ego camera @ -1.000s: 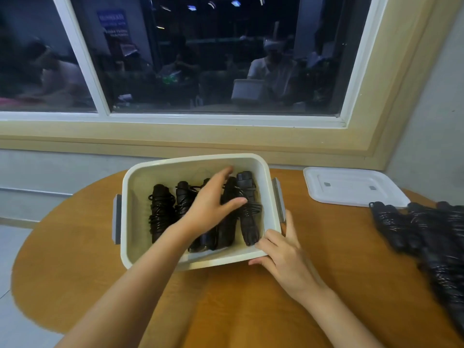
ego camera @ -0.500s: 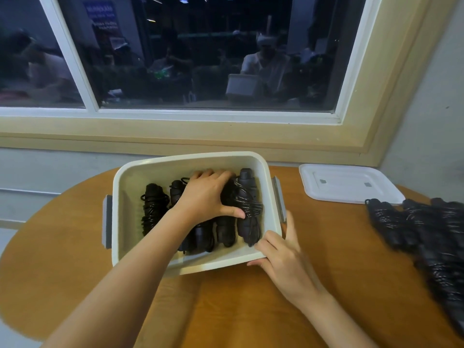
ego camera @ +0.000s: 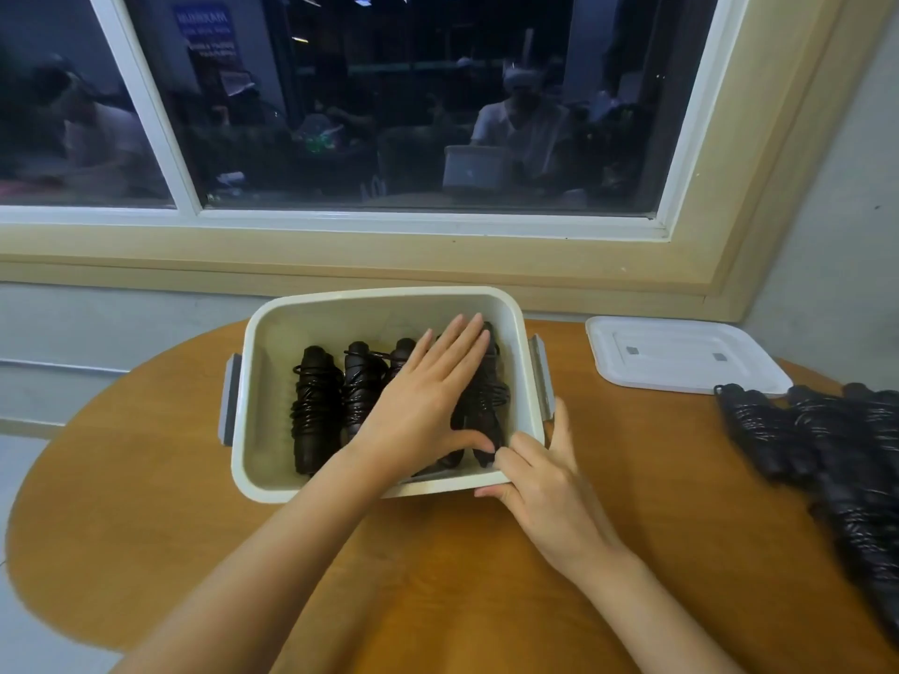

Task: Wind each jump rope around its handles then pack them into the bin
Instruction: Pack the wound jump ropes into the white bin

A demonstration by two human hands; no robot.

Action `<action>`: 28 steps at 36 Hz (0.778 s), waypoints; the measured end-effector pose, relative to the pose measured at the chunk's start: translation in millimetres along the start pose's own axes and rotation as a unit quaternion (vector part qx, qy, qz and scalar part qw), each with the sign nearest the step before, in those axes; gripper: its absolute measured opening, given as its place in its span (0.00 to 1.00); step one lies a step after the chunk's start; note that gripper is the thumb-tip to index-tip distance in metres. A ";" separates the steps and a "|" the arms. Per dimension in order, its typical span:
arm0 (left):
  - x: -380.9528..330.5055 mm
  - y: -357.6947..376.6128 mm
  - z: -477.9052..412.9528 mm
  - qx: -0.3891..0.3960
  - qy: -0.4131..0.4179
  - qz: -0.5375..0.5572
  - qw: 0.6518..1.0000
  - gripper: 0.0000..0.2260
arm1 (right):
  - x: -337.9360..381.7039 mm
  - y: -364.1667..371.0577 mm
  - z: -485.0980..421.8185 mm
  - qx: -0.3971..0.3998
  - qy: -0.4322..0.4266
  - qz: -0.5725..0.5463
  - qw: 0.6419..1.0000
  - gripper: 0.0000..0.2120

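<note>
Wound jump ropes (ego camera: 314, 406) side by side in the white bin (ego camera: 369, 296): my left hand (ego camera: 428, 396) presses flat, fingers straight, on the right-hand bundles, while my right hand (ego camera: 540, 479) grips the bin's near right corner.

head cam | single view | faces forward-down | close over bin (ego camera: 365, 321) | window (ego camera: 389, 114) ahead

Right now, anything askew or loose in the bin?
Nothing serious. The wound ropes lie side by side in the bin, the left hand pressing flat on them. One cord loop sticks out loosely near their far ends.
</note>
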State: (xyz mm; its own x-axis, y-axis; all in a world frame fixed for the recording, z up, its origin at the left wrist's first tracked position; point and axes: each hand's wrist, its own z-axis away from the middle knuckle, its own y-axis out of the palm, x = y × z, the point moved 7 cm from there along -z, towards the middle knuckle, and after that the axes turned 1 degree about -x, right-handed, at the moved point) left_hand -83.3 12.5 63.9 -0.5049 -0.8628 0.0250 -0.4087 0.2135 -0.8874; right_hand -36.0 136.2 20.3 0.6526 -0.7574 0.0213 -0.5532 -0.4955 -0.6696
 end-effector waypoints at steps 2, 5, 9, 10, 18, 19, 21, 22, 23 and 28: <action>-0.5 9.1 -1.1 0.044 -0.004 -0.028 0.999 0.52 | -1.1 1.8 5.5 0.014 0.003 -0.017 1.000 0.23; -3.0 14.4 -5.3 0.079 -0.019 -0.040 0.996 0.53 | -7.1 3.6 14.4 0.042 0.020 -0.052 0.998 0.27; -7.1 12.8 -9.5 0.101 -0.063 -0.072 0.990 0.52 | -9.9 5.2 15.4 0.061 0.041 -0.091 0.993 0.26; -5.8 12.6 -9.5 0.107 -0.077 -0.074 0.988 0.52 | -7.9 4.9 14.2 0.057 0.044 -0.094 0.993 0.26; -11.4 12.2 -11.1 0.130 -0.092 -0.068 0.985 0.52 | 2.8 4.5 12.8 0.025 0.051 -0.104 0.993 0.28; -11.8 13.0 -12.2 0.128 -0.091 -0.066 0.985 0.52 | 2.5 4.0 12.5 0.025 0.053 -0.107 0.993 0.28; -11.6 14.8 -13.4 0.129 -0.089 -0.061 0.986 0.52 | 1.8 4.1 12.7 0.024 0.057 -0.112 0.992 0.28; -11.2 16.0 -13.5 0.131 -0.088 -0.055 0.986 0.52 | 1.1 5.0 13.4 0.023 0.060 -0.114 0.991 0.28; -10.2 17.7 -13.1 0.134 -0.085 -0.047 0.986 0.52 | 0.8 5.2 13.6 0.023 0.061 -0.114 0.991 0.28; 2.4 28.4 -4.2 0.149 -0.059 -0.025 0.987 0.56 | 0.0 7.0 12.3 0.038 0.046 -0.115 0.992 0.17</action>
State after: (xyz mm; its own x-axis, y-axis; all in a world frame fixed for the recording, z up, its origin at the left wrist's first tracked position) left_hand -99.3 18.4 40.6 -0.3911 -0.9197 0.0352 -0.1809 0.0394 -0.9827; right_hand -33.5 138.0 6.5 0.7050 -0.6653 0.2457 -0.3516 -0.6288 -0.6935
